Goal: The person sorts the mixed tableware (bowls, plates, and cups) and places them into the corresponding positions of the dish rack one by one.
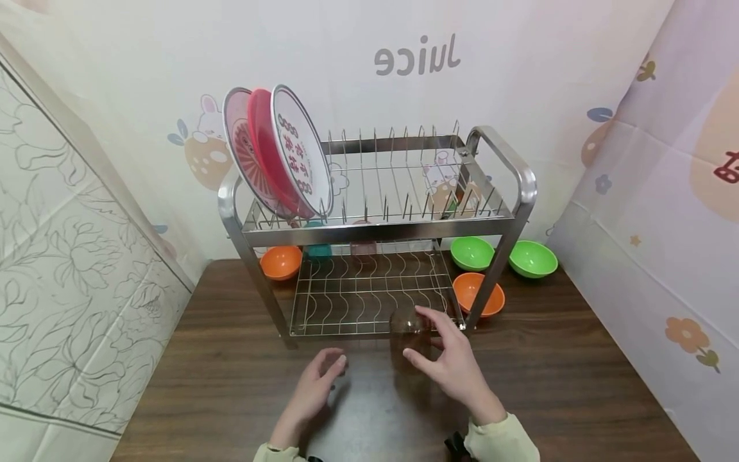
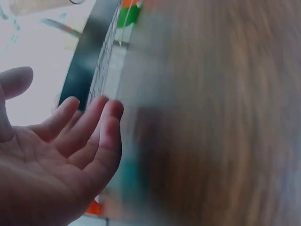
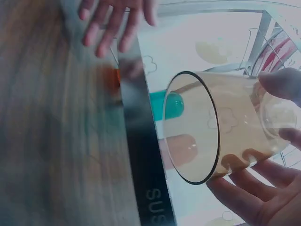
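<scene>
My right hand point(image 1: 453, 362) grips a clear brown glass cup point(image 1: 408, 337) in front of the rack's lower tier, thumb on one side and fingers round the other. In the right wrist view the cup point(image 3: 207, 127) has its rim facing the wooden table, so it is upside down. My left hand point(image 1: 314, 388) is held over the table to the left of the cup, its fingers relaxed and holding nothing. A metal two-tier dish rack point(image 1: 369, 232) stands just beyond both hands. A teal cup point(image 1: 319, 250) and a pinkish cup point(image 1: 364, 248) are at the back of its lower tier.
Three plates, including a white one with red writing point(image 1: 303, 151), lean at the upper tier's left end. An orange bowl point(image 1: 281, 263) sits left of the rack. Two green bowls point(image 1: 534, 259) and another orange bowl point(image 1: 489, 298) are at its right. Printed curtains surround the wooden table point(image 1: 225, 385).
</scene>
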The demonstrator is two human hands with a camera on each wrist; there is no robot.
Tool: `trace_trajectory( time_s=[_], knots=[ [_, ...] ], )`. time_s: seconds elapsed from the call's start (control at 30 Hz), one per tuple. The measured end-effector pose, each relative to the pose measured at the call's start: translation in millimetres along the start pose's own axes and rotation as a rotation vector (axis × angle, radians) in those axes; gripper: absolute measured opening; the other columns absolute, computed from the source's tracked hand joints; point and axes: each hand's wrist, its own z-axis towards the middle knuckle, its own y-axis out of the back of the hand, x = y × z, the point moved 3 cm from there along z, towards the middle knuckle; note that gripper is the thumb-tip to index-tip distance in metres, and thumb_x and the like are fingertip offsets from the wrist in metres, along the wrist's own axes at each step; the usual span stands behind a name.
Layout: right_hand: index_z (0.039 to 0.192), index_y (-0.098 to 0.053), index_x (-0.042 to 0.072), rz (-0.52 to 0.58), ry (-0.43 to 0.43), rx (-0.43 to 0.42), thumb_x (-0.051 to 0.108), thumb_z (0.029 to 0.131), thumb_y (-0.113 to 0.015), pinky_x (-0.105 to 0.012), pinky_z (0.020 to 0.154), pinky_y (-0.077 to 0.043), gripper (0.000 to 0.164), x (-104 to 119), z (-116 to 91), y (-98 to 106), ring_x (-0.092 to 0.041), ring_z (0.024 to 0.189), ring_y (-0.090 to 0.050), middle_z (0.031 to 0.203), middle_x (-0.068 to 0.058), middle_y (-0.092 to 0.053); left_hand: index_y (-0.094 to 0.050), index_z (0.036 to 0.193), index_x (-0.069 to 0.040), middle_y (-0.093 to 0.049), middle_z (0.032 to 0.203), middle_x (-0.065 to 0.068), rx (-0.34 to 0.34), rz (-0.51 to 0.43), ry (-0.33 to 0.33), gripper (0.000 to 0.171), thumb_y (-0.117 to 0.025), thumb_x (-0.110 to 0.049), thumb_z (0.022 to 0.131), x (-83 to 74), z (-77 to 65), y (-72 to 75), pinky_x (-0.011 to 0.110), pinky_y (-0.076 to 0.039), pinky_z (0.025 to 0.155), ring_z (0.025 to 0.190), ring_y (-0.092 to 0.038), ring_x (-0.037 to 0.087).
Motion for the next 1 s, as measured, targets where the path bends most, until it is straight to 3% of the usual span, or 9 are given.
trace_trajectory(
  time_s=[0.3,0.53,0.77,1.0],
  knots=[
    [0.137,-0.045,0.015,0.044,-0.117,-0.083,0.017,0.079,-0.086,-0.049,0.082,-0.056,0.071,-11.4,33.0,7.3,-0.025,0.105,-0.059,0.117,-0.008,-0.058,-0.049,0.131,0.007,-0.064,0.118,0.02,0.139,-0.257,0.098,0.054,-0.052,-0.038,0.103,19.3,6.4,9.6,0.038,-0.055,0.074,0.103,-0.064,0.029],
    [0.136,-0.041,0.01,0.019,-0.143,-0.144,0.018,0.08,-0.085,-0.054,0.087,-0.053,0.072,-20.3,62.3,7.5,-0.032,0.111,-0.055,0.124,-0.016,-0.05,-0.053,0.124,0.009,-0.067,0.107,0.015,0.125,-0.253,0.099,0.048,-0.054,-0.034,0.103,24.4,9.0,10.8,0.034,-0.055,0.078,0.094,-0.067,0.025],
    [0.136,-0.04,0.01,-0.067,-0.155,-0.153,0.026,0.082,-0.084,-0.047,0.081,-0.054,0.072,-20.0,94.1,8.0,-0.03,0.107,-0.053,0.122,-0.016,-0.049,-0.054,0.119,0.009,-0.068,0.102,0.015,0.103,-0.215,0.104,0.042,-0.053,-0.03,0.104,28.1,11.2,7.4,0.034,-0.055,0.08,0.093,-0.068,0.026],
    [0.132,-0.041,0.005,-0.182,-0.152,-0.18,0.028,0.081,-0.084,-0.045,0.075,-0.045,0.07,-17.9,126.6,1.4,-0.032,0.097,-0.05,0.116,-0.016,-0.047,-0.055,0.116,0.009,-0.069,0.097,0.014,0.083,-0.196,0.122,0.039,-0.054,-0.028,0.104,33.8,14.5,7.1,0.033,-0.055,0.076,0.088,-0.069,0.025]
  ],
)
